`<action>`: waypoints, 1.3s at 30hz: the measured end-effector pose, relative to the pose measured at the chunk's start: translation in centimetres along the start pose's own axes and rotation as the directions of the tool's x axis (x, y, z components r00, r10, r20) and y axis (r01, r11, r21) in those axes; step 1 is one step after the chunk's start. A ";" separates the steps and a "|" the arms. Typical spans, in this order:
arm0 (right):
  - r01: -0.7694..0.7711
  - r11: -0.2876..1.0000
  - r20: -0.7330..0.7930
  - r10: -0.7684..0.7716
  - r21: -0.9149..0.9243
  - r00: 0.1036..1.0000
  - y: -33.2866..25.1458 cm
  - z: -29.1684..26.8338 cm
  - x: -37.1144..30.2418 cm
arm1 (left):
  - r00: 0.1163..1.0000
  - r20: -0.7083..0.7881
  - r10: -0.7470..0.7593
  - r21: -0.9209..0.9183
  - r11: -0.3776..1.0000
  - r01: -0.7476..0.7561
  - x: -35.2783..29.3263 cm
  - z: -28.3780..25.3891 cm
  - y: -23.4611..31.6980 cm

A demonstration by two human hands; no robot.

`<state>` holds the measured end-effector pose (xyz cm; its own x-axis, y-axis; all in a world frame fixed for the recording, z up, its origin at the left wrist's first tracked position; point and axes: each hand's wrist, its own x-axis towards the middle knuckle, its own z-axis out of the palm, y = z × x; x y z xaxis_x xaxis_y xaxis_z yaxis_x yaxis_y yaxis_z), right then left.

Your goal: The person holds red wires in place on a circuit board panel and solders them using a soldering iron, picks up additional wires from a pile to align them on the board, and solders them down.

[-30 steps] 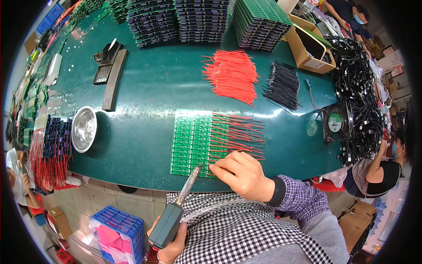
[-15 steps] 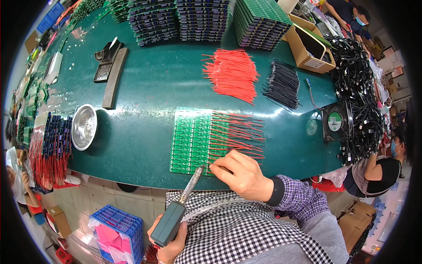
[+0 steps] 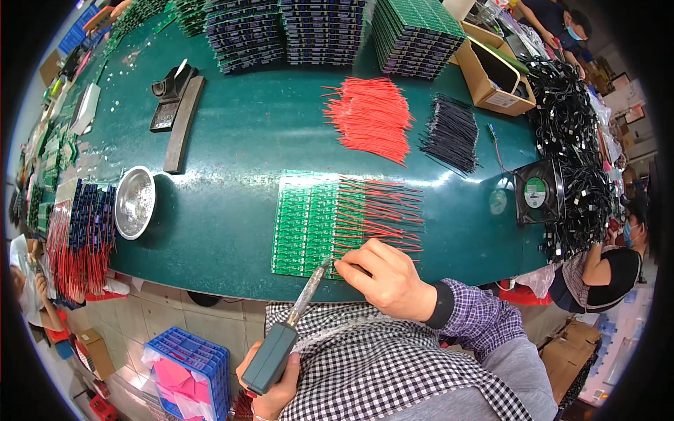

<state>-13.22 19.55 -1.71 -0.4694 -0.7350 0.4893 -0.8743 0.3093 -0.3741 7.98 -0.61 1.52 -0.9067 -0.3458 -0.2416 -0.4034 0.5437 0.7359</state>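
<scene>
A green worktop (image 3: 225, 231) spreads beyond your fingers, with a pile of red wires (image 3: 370, 119) and a pile of black wires (image 3: 451, 135) on its far part. The fingers of your left hand (image 3: 281, 394) are wrapped around the handle of a soldering iron (image 3: 272, 359). Your right hand (image 3: 393, 282) has thumb and forefinger pinched together beside the iron's tip; what lies between them is too small to tell. The green circuit board panel (image 3: 305, 228) lies just beyond and left of those fingers, laid-out red leads (image 3: 397, 219) reaching past its right edge.
</scene>
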 end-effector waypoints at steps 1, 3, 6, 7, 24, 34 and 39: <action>-0.009 1.000 0.001 0.009 0.011 1.000 0.0 0.0 0.0 | 0.997 -0.054 0.055 -0.020 0.998 -0.056 0.0 0.1 -0.2; -0.004 1.000 0.002 0.004 0.001 1.000 0.0 0.0 0.0 | 0.988 -0.110 0.107 -0.037 0.993 -0.111 -0.1 0.5 -0.7; -0.007 1.000 0.005 0.007 0.006 1.000 -0.1 0.0 0.0 | 0.980 -0.162 0.116 -0.085 0.988 -0.130 -0.5 1.1 -1.5; -0.019 1.000 0.009 0.019 0.019 1.000 -0.1 -0.1 0.0 | 0.973 -0.191 0.130 -0.097 0.984 -0.151 -0.5 1.3 -1.7; -0.024 0.997 0.001 0.024 0.068 1.000 -0.5 -0.4 -0.4 | 0.990 -0.073 -0.121 -0.156 0.982 0.109 -2.3 0.4 -1.5; -0.022 0.997 -0.019 0.024 0.075 1.000 -0.5 0.0 -0.4 | 0.998 -0.042 -0.051 -0.066 0.997 0.048 -1.1 -0.4 0.2; -0.018 0.998 0.015 0.017 0.056 1.000 -0.6 -0.1 -0.4 | 0.993 -0.100 0.067 -0.089 0.993 -0.076 -0.5 0.1 -0.2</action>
<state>-12.51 19.74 -1.62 -0.4825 -0.7386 0.4707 -0.8573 0.2882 -0.4266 8.54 -0.52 1.44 -0.9148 -0.3834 -0.1272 -0.3209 0.4983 0.8055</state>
